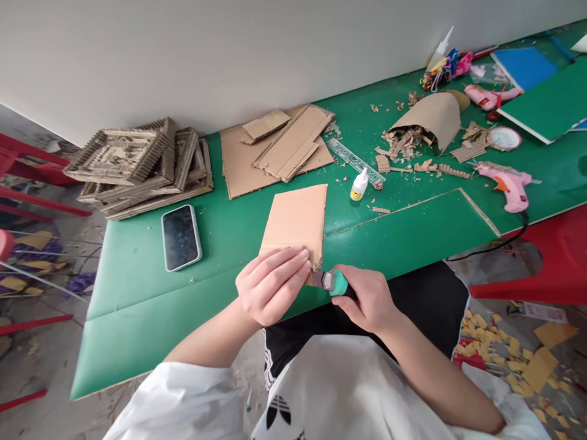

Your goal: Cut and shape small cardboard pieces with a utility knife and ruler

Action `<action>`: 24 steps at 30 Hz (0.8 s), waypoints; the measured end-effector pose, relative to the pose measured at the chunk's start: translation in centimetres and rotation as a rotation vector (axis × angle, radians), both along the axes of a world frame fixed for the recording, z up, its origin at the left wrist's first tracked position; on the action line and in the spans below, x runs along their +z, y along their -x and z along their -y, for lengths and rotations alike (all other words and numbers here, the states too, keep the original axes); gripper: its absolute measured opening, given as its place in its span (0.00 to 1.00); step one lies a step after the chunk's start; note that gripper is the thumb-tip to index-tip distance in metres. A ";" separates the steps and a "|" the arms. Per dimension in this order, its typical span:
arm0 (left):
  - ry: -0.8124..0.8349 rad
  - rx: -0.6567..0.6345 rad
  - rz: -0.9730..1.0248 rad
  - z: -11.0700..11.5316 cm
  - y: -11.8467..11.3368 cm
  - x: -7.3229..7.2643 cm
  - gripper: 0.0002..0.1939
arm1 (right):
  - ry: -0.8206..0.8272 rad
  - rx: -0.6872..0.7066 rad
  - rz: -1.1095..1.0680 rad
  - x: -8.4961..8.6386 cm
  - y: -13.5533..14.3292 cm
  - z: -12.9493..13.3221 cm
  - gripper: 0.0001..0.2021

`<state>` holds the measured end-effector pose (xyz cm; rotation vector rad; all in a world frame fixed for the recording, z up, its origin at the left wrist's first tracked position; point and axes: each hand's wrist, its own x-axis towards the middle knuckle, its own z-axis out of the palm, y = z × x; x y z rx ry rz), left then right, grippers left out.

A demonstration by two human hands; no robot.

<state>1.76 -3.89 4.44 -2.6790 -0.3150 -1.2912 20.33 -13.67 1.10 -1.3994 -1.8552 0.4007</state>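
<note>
My left hand (275, 284) grips the near end of a piece of cardboard (296, 214), its fingers lying together across the top and its thumb hidden. The cardboard is roughly rectangular, with a ragged near right corner. In my right hand (367, 296) is a utility knife (338, 283) with a teal and black handle, closed in the fist. Its blade points left and meets the cardboard's near right corner, close to my left fingertips. Whether the blade has gone into the cardboard I cannot tell.
Stacked corrugated cardboard frames (132, 165) and a phone (181, 238) lie left on the green table (151, 336). Behind are cardboard sheets (243, 162), a clear ruler (351, 159) and a glue bottle (359, 185). Rightward are cardboard scraps (408, 142) and a pink glue gun (509, 183).
</note>
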 end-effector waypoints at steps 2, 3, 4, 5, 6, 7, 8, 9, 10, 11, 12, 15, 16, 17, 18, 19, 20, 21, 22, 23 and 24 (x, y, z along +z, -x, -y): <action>0.030 -0.012 0.011 0.1 -0.1 -0.2 0.07 | 0.006 -0.020 0.015 0.2 0.3 0.0 0.17; 0.045 -0.010 0.020 0.2 -0.2 -0.3 0.06 | 0.004 -0.033 0.023 0.3 0.4 0.0 0.18; 0.056 -0.006 0.030 0.2 -0.3 -0.3 0.06 | -0.002 -0.050 0.030 0.4 0.5 0.0 0.18; 0.057 -0.004 0.042 0.3 -0.4 -0.3 0.06 | -0.004 -0.067 0.034 0.5 0.7 0.0 0.18; 0.050 0.000 0.051 0.2 -0.4 -0.3 0.07 | 0.001 -0.082 0.029 0.6 0.7 0.1 0.18; 0.044 0.014 0.049 0.2 -0.5 -0.3 0.08 | 0.017 -0.094 0.011 0.6 0.8 0.1 0.18; 0.039 0.041 0.040 0.0 -0.5 -0.4 0.09 | 0.052 -0.100 -0.022 0.6 0.7 0.2 0.18; 0.035 0.081 0.025 -0.3 -0.5 -0.5 0.11 | 0.109 -0.100 -0.078 0.5 0.6 0.3 0.17; 0.031 0.131 0.001 -0.6 -0.5 -0.8 0.12 | 0.188 -0.097 -0.161 0.3 0.4 0.4 0.17; 0.028 0.190 -0.032 -1.1 -0.5 -1.2 0.12 | 0.280 -0.092 -0.270 0.1 0.2 0.5 0.16; 0.021 0.244 -0.069 -1.5 -0.6 -1.7 0.12 | 0.377 -0.093 -0.393 -0.2 -0.1 0.6 0.16; 0.043 0.351 -0.239 -2.7 -0.8 -3.9 0.10 | 0.602 -0.157 -0.685 -0.8 -1.2 0.7 0.18; 0.077 0.376 -0.303 -2.9 -1.0 -4.6 0.11 | 0.644 -0.186 -0.715 -0.8 -1.5 0.6 0.19; 0.119 0.392 -0.361 -3.0 -1.1 -5.2 0.12 | 0.675 -0.210 -0.719 -0.8 -1.7 0.5 0.22; 0.165 0.396 -0.416 -2.9 -1.2 -5.6 0.13 | 0.695 -0.225 -0.715 -0.6 -1.9 0.3 0.26; 0.209 0.398 -0.466 -2.7 -1.4 -6.0 0.13 | 0.707 -0.226 -0.717 -0.5 -2.1 0.1 0.30; 0.244 0.395 -0.507 -2.4 -1.5 -6.2 0.14 | 0.711 -0.218 -0.729 -0.3 -2.2 -0.1 0.34; 0.268 0.392 -0.540 -2.1 -1.6 -6.3 0.16 | 0.710 -0.205 -0.745 -0.1 -2.3 -0.3 0.36; 0.282 0.390 -0.564 -1.8 -1.7 -6.3 0.18 | 0.707 -0.192 -0.762 0.1 -2.4 -0.6 0.35; 0.288 0.389 -0.580 -1.6 -1.7 -6.2 0.19 | 0.706 -0.178 -0.776 0.2 -2.5 -0.8 0.32; 0.290 0.386 -0.589 -1.5 -1.8 -6.1 0.20 | 0.705 -0.170 -0.790 0.3 -2.7 -1.0 0.28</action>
